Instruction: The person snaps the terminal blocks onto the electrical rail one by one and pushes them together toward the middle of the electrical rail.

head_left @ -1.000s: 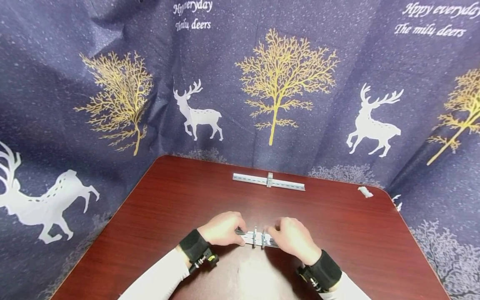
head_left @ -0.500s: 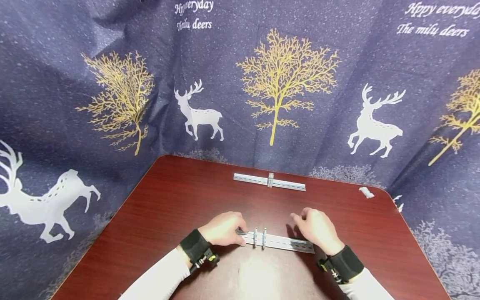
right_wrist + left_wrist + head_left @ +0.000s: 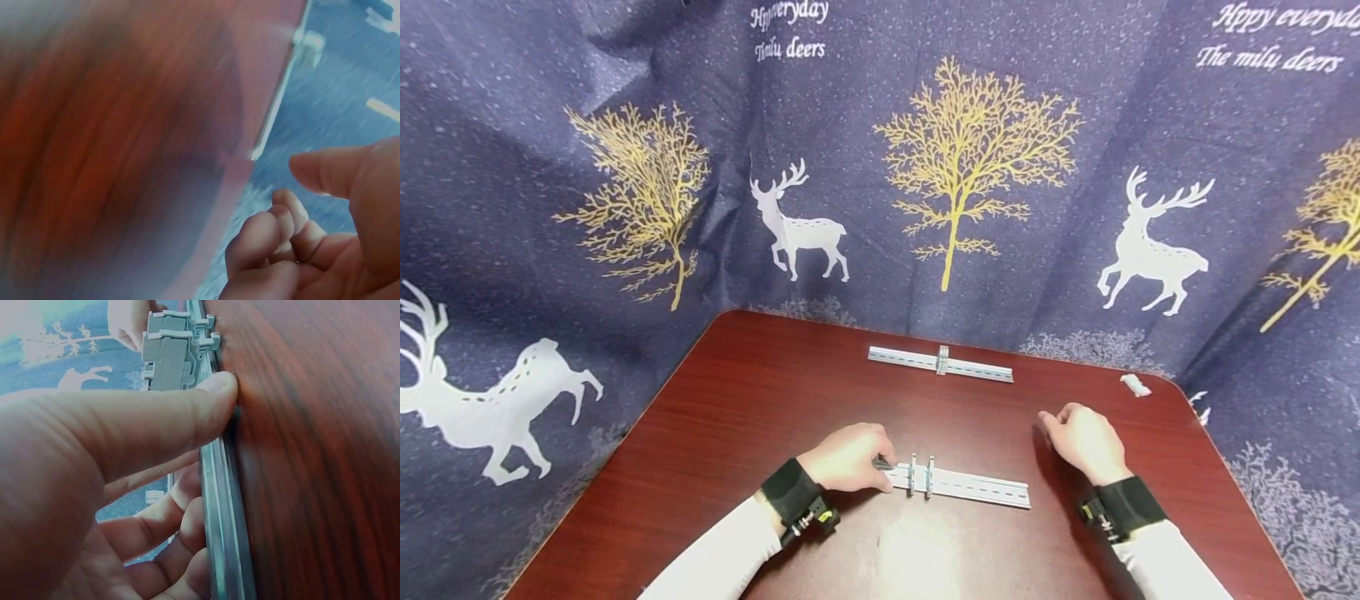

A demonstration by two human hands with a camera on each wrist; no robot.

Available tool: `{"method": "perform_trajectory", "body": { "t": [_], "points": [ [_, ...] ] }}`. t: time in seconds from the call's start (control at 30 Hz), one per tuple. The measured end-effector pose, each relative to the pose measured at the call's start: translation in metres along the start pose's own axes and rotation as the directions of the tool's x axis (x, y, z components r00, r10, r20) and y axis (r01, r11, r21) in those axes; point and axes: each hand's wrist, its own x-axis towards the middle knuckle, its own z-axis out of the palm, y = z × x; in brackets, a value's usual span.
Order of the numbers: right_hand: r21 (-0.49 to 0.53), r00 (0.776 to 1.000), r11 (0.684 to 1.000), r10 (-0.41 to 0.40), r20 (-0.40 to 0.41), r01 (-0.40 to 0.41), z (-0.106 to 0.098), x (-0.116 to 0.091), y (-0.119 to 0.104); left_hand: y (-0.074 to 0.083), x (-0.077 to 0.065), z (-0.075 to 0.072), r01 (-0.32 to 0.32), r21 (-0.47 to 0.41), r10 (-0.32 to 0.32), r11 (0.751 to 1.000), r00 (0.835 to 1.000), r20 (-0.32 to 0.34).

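Observation:
My left hand (image 3: 848,458) grips the left end of a slotted metal DIN rail (image 3: 977,487) lying across the table. In the left wrist view the thumb lies on one edge of the rail (image 3: 226,531) and the curled fingers on the other side. Two thin grey terminal blocks (image 3: 169,359) stand side by side on that rail, just beyond the thumb. To the right of the rail, my right hand (image 3: 1086,442) hovers with nothing in it. Its thumb (image 3: 328,170) is apart from the loosely curled fingers (image 3: 259,240) in the right wrist view.
A second DIN rail (image 3: 902,359) lies near the back edge of the reddish-brown table (image 3: 760,392), with a block (image 3: 942,360) at its middle. A small white piece (image 3: 1135,384) sits at the back right corner. A patterned dark curtain (image 3: 865,150) hangs behind.
My right hand has moved away from the terminal blocks to the right, uncovering the rail's right end. The left hand has stayed on the rail.

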Motion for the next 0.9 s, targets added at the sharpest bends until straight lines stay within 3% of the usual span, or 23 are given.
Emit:
{"method": "perform_trajectory", "body": {
  "t": [0.27,0.57,0.8,0.9],
  "points": [
    [-0.042,0.999,0.998,0.045,-0.007,-0.046,-0.01,0.027,0.047,-0.002,-0.001,0.001,0.0,-0.003,0.0,1.0,1.0,0.0],
    [-0.086,0.993,0.995,-0.057,-0.105,0.048,-0.026,0.048,0.087,-0.001,0.001,-0.001,0.0,0.005,0.0,1.0,1.0,0.005],
    [-0.119,0.995,0.99,0.062,-0.081,-0.071,-0.029,0.058,0.106,-0.001,-0.001,-0.001,-0.001,0.009,0.001,1.0,1.0,0.002],
    [-0.107,0.998,0.993,0.049,-0.05,-0.054,-0.03,0.062,0.113,-0.001,-0.001,-0.001,0.003,0.01,-0.003,1.0,1.0,0.003]
  ]
}}
